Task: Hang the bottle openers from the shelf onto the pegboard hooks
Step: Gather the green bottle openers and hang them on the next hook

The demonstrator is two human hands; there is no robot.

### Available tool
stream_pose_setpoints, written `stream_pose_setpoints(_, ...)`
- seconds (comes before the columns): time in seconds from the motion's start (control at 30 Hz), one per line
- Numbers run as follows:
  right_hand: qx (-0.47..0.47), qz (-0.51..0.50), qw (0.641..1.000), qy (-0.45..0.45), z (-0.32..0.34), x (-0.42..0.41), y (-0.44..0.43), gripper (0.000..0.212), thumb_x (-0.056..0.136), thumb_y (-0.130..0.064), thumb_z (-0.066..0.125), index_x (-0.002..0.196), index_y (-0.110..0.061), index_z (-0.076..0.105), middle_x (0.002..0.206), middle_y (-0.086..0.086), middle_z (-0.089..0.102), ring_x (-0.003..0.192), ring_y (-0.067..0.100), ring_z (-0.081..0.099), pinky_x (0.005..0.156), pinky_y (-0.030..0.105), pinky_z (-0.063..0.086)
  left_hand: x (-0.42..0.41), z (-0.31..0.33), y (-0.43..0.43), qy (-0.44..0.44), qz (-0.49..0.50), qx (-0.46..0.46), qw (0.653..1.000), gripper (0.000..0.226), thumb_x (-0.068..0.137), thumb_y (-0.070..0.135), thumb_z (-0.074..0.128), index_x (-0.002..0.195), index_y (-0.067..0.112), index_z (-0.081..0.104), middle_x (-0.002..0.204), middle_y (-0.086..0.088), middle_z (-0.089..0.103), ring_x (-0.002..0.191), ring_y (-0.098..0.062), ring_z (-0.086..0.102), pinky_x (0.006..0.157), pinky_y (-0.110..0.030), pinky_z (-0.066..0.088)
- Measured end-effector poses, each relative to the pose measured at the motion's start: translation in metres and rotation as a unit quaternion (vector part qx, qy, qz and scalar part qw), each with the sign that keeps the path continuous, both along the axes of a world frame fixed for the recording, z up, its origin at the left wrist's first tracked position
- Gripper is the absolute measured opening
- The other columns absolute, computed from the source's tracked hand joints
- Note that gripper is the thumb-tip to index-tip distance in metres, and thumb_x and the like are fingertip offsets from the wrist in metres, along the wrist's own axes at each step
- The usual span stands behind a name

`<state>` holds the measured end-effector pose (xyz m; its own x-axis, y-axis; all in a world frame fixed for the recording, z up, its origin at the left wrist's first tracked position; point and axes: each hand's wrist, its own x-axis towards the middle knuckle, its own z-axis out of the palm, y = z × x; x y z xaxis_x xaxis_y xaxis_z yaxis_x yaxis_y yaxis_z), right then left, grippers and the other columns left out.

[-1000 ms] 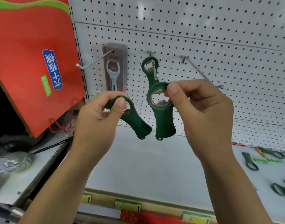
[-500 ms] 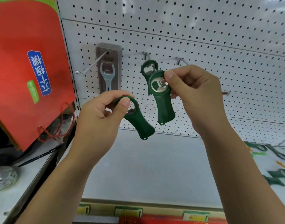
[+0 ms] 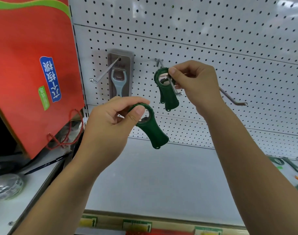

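My right hand (image 3: 194,82) pinches the ring end of a dark green bottle opener (image 3: 170,97) that is threaded over the middle pegboard hook (image 3: 172,83). A second green opener hangs right behind it on the same hook, mostly hidden. My left hand (image 3: 111,122) holds another green bottle opener (image 3: 151,131) by its ring, lower and to the left, its handle pointing down-right, clear of the white pegboard (image 3: 212,39).
A packaged pale blue opener (image 3: 118,82) hangs on the left hook (image 3: 102,75). An empty long hook (image 3: 232,99) juts out at right. Several green openers (image 3: 287,164) lie on the white shelf (image 3: 153,180) at right. A red paper bag (image 3: 26,73) stands at left.
My right hand lifted its opener up and back, and slid its ring onto the middle hook in front of the one hanging there. My left hand stayed low with its opener.
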<state>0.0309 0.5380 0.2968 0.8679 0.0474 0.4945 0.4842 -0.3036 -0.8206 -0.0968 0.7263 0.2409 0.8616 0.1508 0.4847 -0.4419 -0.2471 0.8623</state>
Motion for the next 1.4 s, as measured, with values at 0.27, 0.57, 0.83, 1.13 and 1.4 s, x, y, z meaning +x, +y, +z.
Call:
stream_pose_setpoints(0.27, -0.012, -0.03, 0.999, 0.016, 0.001, -0.011, -0.005, 0.004, 0.09, -0.03, 0.075, 0.093, -0.029, 0.078, 0.084, -0.002, 0.075, 0.071, 0.01, 0.067, 0.072, 0.032, 0.062, -0.001, 0.019, -0.01, -0.016, -0.031, -0.012, 0.999, 0.019, 0.093, 0.015, 0.068, 0.097, 0.032, 0.076, 0.081, 0.016, 0.071, 0.071, -0.001, 0.058, 0.068, -0.012, 0.047)
stream_pose_setpoints(0.57, 0.021, -0.038, 0.999, 0.014, 0.01, -0.06, -0.032, 0.017, 0.097, -0.032, 0.065, 0.093, -0.022, 0.079, 0.087, -0.004, 0.077, 0.076, 0.008, 0.069, 0.078, 0.026, 0.06, 0.018, 0.044, -0.037, -0.025, -0.108, -0.085, 0.99, 0.012, 0.094, 0.019, 0.069, 0.1, 0.023, 0.078, 0.076, 0.009, 0.07, 0.061, -0.012, 0.053, 0.06, -0.023, 0.049)
stream_pose_setpoints(0.83, 0.002, -0.046, 0.999, -0.013, 0.016, -0.095, -0.032, 0.018, 0.098, -0.032, 0.064, 0.093, -0.024, 0.079, 0.089, -0.003, 0.078, 0.082, 0.01, 0.071, 0.085, 0.035, 0.062, 0.052, 0.034, -0.036, 0.02, -0.062, -0.072, 0.995, 0.012, 0.093, 0.024, 0.071, 0.103, 0.023, 0.078, 0.073, 0.008, 0.07, 0.056, -0.013, 0.052, 0.057, -0.018, 0.047)
stream_pose_setpoints(1.13, -0.062, 0.001, 0.998, -0.025, 0.004, -0.111, -0.02, 0.005, 0.092, -0.024, 0.074, 0.092, -0.028, 0.077, 0.09, -0.014, 0.076, 0.071, -0.007, 0.065, 0.066, 0.006, 0.046, 0.092, 0.04, -0.033, -0.001, 0.005, 0.0, 1.0, 0.005, 0.092, 0.024, 0.073, 0.089, 0.021, 0.071, 0.081, -0.002, 0.072, 0.06, -0.004, 0.06, 0.047, -0.014, 0.045)
stream_pose_setpoints(1.4, -0.062, -0.002, 0.998, -0.025, -0.001, -0.115, -0.017, 0.012, 0.092, -0.021, 0.074, 0.102, -0.019, 0.078, 0.097, -0.006, 0.077, 0.088, 0.004, 0.07, 0.078, 0.012, 0.052, 0.117, 0.03, -0.032, -0.03, 0.053, 0.052, 0.997, 0.012, 0.091, 0.031, 0.074, 0.092, 0.02, 0.07, 0.081, 0.006, 0.071, 0.075, -0.007, 0.064, 0.076, -0.034, 0.06)
